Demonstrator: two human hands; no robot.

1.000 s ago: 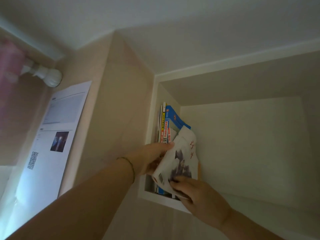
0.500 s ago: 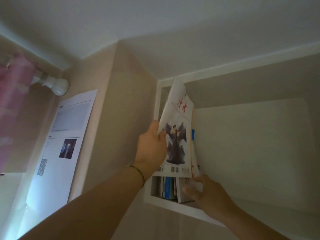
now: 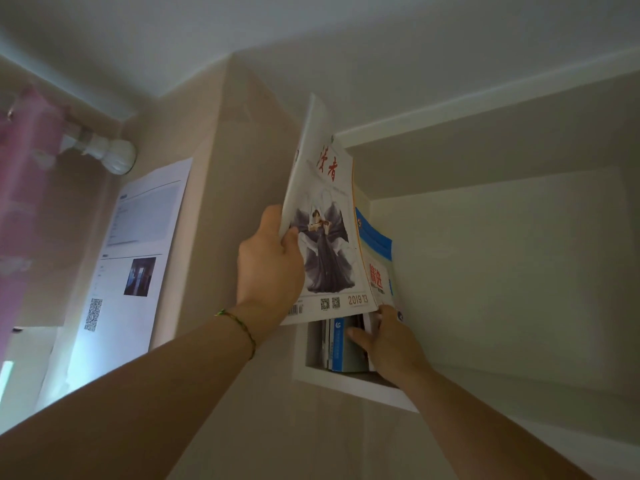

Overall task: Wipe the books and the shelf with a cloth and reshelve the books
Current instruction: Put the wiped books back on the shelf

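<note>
Overhead, both arms reach up toward the left end of a white shelf [image 3: 349, 382] recessed in a beige wall. The left hand [image 3: 268, 268], a green cord bracelet [image 3: 239, 327] at its wrist, grips a magazine [image 3: 329, 237] by its left edge, thumb curled onto the front cover and the other fingers hidden behind it. The magazine stands nearly upright in front of the shelf's left corner, its top rising above the shelf opening and its lower edge hanging clear of the shelf floor. Its cover is white, with red characters near the top, a figure in a long dark gown playing a violin at the centre, and a barcode, two square codes and "2019 13" along the bottom. The right hand [image 3: 389, 344] reaches in below the magazine, fingers spread and slightly bent against the books [image 3: 341, 344] standing at the shelf's left end; whether it grips one cannot be told. Just right of the magazine, a blue-and-white book [image 3: 377, 258] with red characters leans inside the shelf, partly hidden behind the cover. Left of the shelf, a printed notice [image 3: 138, 244] bearing a photo and a square code is stuck to the wall, and farther left a pink curtain [image 3: 31, 188] hangs from a white rod [image 3: 110, 155].
</note>
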